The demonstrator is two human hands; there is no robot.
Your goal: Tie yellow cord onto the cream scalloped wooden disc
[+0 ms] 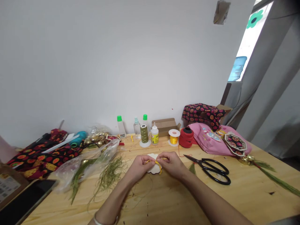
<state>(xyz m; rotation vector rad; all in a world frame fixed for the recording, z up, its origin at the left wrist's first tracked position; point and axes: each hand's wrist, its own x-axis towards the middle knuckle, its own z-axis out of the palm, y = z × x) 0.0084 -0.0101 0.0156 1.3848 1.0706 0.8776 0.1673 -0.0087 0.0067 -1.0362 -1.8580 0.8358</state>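
Both hands meet at the middle of the table over a white scallop-edged piece (pixel 153 169). A yellow cord (pixel 160 168) lies across it, with one loose end hanging down its right side. My left hand (pixel 140 165) pinches the cord between thumb and forefinger. From the other side my right hand (pixel 172 164) also pinches the yellow cord, close to the left fingertips. Where the fingertips meet, the fingers partly cover the cord. Black-handled scissors (pixel 214 170) lie to the right of my right hand, near a small green tassel (pixel 192 168).
Behind the hands stand an olive thread spool (pixel 144 134), a glue bottle (pixel 155 135), a yellow cord spool (pixel 174 139) and a red thread cone (pixel 186 138). Green tassel threads (pixel 110 172) and plastic bags lie left. A pink cloth bag (pixel 208 140) sits right; a phone (pixel 25 200) lies front left.
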